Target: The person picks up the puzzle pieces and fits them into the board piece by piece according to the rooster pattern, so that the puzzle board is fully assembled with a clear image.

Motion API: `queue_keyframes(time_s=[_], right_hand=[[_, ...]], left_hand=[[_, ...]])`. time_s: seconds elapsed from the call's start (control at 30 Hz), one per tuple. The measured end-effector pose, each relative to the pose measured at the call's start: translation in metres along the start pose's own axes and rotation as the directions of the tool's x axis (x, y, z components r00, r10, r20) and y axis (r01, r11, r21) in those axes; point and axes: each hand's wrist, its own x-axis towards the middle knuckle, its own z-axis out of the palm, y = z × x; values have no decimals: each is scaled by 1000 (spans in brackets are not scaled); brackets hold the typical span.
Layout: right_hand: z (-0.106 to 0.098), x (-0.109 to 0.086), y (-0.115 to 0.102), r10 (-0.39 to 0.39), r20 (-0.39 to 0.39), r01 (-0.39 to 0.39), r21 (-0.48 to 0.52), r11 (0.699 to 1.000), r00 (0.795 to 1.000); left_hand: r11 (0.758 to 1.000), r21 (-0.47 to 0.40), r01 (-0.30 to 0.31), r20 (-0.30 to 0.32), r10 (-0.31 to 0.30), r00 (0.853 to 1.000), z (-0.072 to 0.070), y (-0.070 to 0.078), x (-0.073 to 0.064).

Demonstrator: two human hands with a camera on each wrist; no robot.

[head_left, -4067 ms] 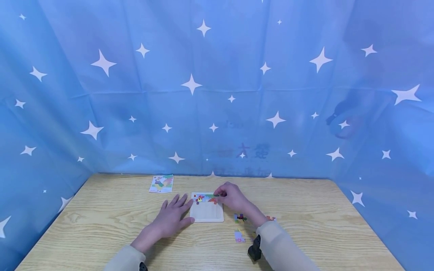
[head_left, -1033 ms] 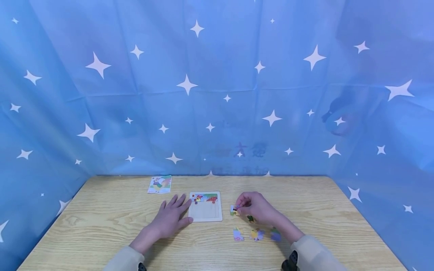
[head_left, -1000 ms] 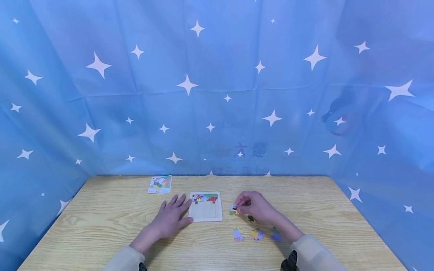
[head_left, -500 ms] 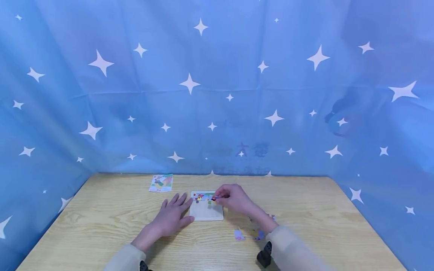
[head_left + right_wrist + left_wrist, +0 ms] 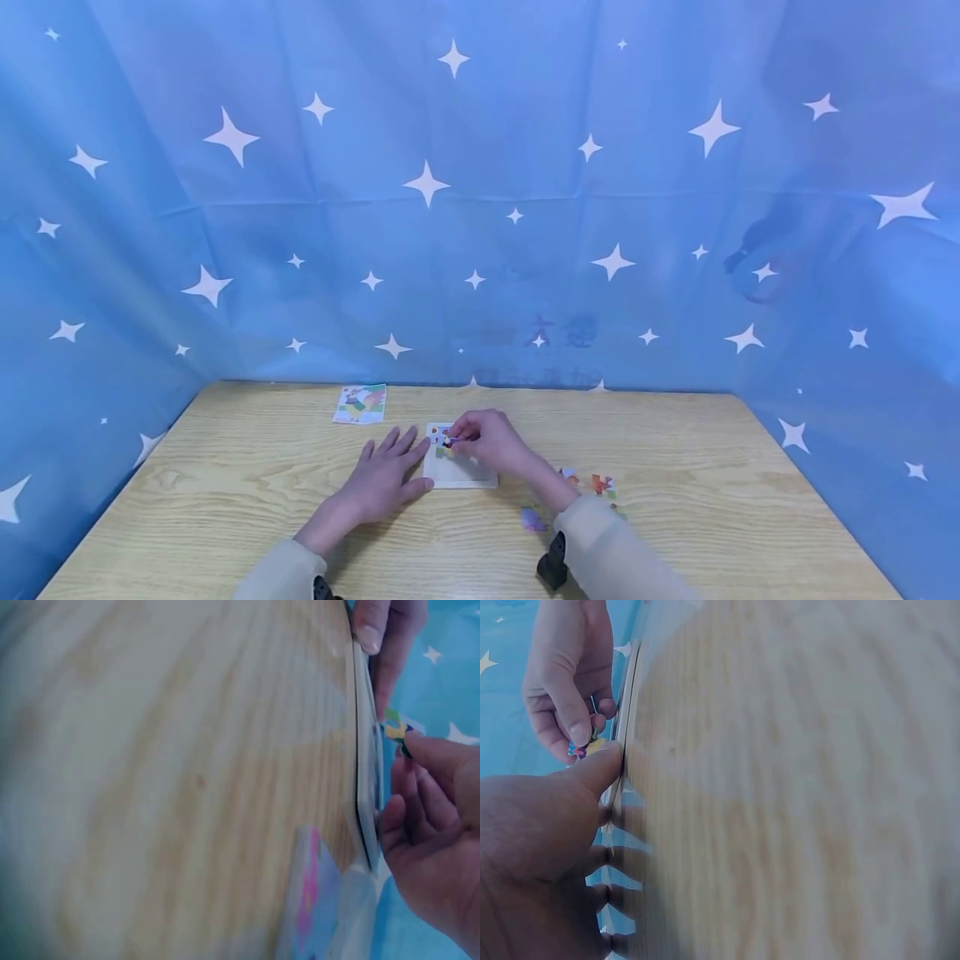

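A shallow white puzzle tray (image 5: 465,479) lies mid-table, with pieces along its far edge partly hidden by my right hand (image 5: 491,442). Thumb and fingers of that hand pinch a small colourful puzzle piece (image 5: 397,732) above the tray's far left part. My left hand (image 5: 378,485) lies with fingers spread on the table, thumb and index fingertips at the tray's left edge. In the left wrist view, the left thumb (image 5: 600,769) rests at the tray's edge, close to the pinched piece.
Several loose puzzle pieces (image 5: 602,485) lie on the table right of the tray, some hidden under the right forearm. A picture card (image 5: 360,404) lies at the back left. A blue star-patterned curtain (image 5: 480,250) stands behind the wooden table (image 5: 675,467).
My right hand picked up a puzzle piece from the loose ones on the right and carried it left over the tray. The left hand has stayed at the tray's left edge.
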Motion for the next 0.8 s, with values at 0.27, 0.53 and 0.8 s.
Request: queue_keyframes(time_s=[0.27,0.53,0.8], right_hand=[[9,3,-2,-30,3,30,-19,999,1000],[11,6,-3,-42,3,42,-46,998,999],[10,6,0,1,43,2,-68,998,999]], left_hand=[[1000,-17,12,38,-11,999,-12,12,-3],[1000,0,21,33,-21,999,-13,15,-4],[1000,2,27,35,-27,999,-14,16,-4]])
